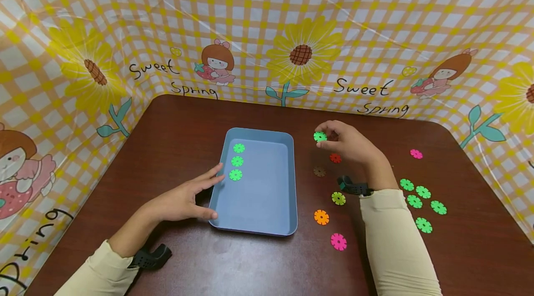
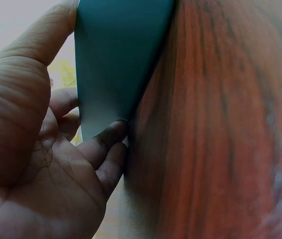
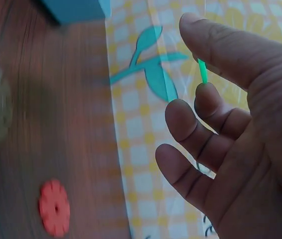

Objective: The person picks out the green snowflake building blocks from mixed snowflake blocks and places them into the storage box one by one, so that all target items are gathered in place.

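Green disc [image 1: 320, 136] pinched in right hand [image 1: 348, 141] grip — raised, left hand [image 1: 181, 201] flat-fingered against blue tray [image 1: 258, 226]

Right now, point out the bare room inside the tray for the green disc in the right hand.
The tray is bare across its middle, right side and near end. Three green discs line its far-left wall, beside the left hand. The right hand pinches a green disc.
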`<state>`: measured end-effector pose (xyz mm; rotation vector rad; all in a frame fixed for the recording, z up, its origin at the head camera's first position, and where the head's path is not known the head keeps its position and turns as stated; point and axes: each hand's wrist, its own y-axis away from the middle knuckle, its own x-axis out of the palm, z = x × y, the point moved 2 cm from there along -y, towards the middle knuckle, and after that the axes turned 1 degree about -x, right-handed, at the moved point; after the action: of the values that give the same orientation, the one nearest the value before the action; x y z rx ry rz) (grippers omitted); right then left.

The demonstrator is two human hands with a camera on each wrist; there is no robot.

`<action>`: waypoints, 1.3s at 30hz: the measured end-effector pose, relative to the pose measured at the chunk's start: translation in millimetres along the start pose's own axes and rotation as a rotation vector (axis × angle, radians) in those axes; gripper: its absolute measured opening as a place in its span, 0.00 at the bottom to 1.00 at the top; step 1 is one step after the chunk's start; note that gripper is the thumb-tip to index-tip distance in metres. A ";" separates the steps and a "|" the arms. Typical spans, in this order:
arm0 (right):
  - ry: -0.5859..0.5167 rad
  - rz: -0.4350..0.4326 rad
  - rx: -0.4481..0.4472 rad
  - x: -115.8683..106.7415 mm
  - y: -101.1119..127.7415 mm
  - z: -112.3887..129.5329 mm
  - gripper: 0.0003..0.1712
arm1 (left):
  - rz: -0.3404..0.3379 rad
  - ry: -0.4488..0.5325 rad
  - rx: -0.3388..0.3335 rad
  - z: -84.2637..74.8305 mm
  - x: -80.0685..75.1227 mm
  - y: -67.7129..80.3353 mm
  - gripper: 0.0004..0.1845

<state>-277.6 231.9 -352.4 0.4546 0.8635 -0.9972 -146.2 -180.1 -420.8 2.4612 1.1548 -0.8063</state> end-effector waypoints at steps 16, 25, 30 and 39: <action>0.007 0.042 -0.126 35.9 -19.0 63.7 0.14 | 0.000 0.008 0.002 -0.3 1.3 -2.3 0.51; -0.005 0.071 -0.174 57.0 -32.0 87.8 0.17 | 0.002 0.014 -0.008 1.3 0.5 -0.2 0.51; -0.010 0.102 -0.207 69.6 -38.4 95.3 0.18 | 0.001 0.009 -0.012 0.8 0.4 -0.3 0.50; 0.025 0.191 -0.259 90.3 -45.4 110.6 0.19 | 0.002 0.016 -0.014 1.1 -0.6 -0.9 0.50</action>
<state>-247.3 85.3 -356.8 0.3224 0.9391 -0.6943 -147.5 -180.4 -421.3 2.4608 1.1601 -0.7768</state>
